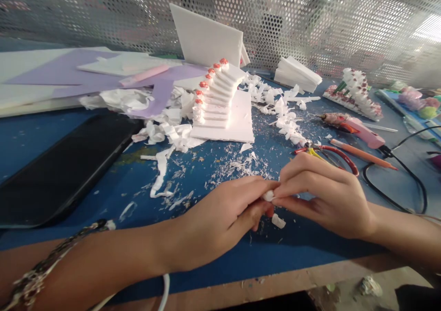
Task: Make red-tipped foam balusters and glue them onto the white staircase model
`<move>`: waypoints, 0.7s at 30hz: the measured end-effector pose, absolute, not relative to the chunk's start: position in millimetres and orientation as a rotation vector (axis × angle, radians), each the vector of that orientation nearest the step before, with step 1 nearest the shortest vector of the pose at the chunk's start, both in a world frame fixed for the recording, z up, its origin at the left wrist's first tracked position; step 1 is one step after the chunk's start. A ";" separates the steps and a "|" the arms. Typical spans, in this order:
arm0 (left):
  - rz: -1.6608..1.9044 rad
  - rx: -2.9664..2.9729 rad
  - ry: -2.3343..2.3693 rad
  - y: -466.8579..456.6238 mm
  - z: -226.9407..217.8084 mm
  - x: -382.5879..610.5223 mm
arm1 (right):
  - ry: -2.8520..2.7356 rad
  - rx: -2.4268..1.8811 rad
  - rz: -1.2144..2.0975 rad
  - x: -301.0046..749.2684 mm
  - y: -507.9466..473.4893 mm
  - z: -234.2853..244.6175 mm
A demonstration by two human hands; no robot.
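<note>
My left hand (pixel 237 214) and my right hand (pixel 320 196) meet over the front of the blue table. Between their fingertips is a small white wad (pixel 268 195), pinched from both sides; whether it is paper or foam I cannot tell. Something reddish shows just under my left fingers, too small to name. A loose white scrap (pixel 278 221) lies below the fingertips. Beyond my hands stands a small white model staircase (pixel 218 95) on a white board (pixel 241 122). Along its left side runs a row of white posts with red tops.
A black phone (pixel 65 168) lies at left. White paper scraps (pixel 175 129) surround the staircase. At right are red-handled pliers (pixel 339 157), an orange pencil (pixel 365 155), a pink glue gun (pixel 365 132) and its black cord (pixel 418 178). Perforated metal sheeting (pixel 275 21) stands behind.
</note>
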State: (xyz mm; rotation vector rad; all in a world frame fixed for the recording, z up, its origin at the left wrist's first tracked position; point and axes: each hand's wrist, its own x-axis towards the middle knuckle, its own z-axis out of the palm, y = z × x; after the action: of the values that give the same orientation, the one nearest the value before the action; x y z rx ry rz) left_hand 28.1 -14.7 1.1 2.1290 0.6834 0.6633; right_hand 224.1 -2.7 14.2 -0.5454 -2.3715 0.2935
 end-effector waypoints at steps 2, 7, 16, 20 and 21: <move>0.680 2.159 0.689 -14.3 2.5 28.7 | -2.385 -0.544 0.262 224.2 -2.4 15.2; 0.675 2.130 0.727 -13.9 5.4 31.2 | -2.400 -0.551 0.181 224.6 -2.4 16.6; 0.675 1.951 0.760 -17.0 -1.0 29.9 | -2.415 -0.504 0.121 223.9 -2.1 19.1; 0.729 1.934 0.800 -15.8 -0.4 26.9 | -2.423 -0.482 0.138 224.1 -1.6 19.7; 0.744 1.937 0.817 -14.8 -0.1 26.6 | -2.418 -0.482 0.144 224.0 -1.8 19.8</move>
State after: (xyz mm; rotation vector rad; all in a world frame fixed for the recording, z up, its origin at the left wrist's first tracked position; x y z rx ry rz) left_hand 26.6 -14.8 -0.1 1.9365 0.8171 0.7436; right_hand 224.0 -1.8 19.8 -0.4815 -2.4185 0.1440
